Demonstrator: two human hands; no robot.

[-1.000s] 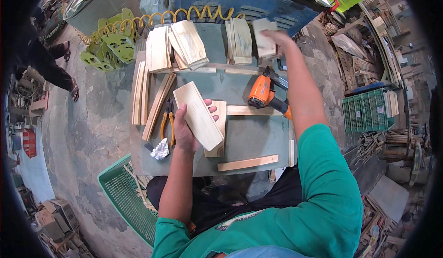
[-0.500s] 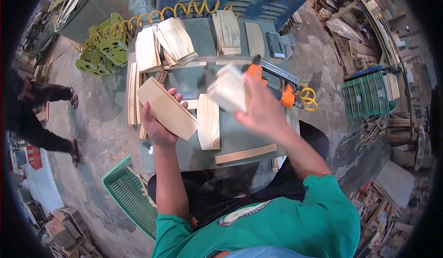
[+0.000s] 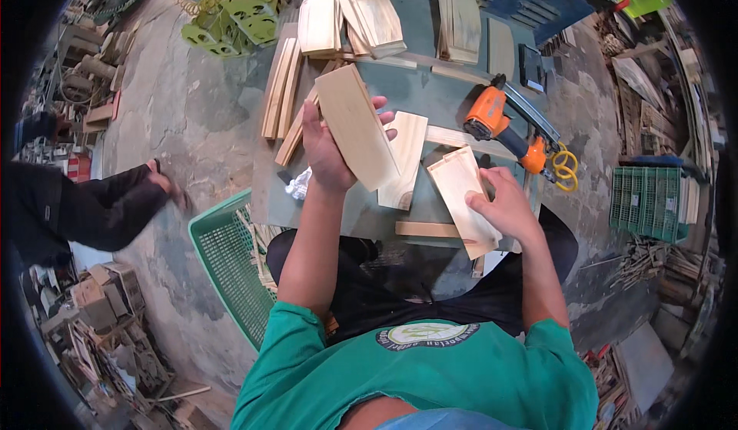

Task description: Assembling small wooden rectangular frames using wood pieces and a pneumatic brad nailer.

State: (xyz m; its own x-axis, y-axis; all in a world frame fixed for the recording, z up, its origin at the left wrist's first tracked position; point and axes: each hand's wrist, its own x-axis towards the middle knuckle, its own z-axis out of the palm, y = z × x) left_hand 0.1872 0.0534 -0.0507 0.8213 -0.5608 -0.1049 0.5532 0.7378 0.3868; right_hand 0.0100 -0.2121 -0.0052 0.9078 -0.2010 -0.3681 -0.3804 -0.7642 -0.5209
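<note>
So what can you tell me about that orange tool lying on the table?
The orange tool looks like a pneumatic nail gun: an orange plastic-looking body with black parts and a long dark magazine running toward the right. It lies on its side on the grey-green table, near the far right edge. A coiled yellow hose sits at its right end. Neither hand touches it; the right hand, holding a pale wooden board, is nearest.

an orange nail gun (image 3: 501, 120) lay on the green bench (image 3: 430, 92) beside a yellow hose (image 3: 566, 167). wood stacks (image 3: 350, 19) sat at the far edge. a green basket (image 3: 228, 265) stood on the floor at left.
</note>
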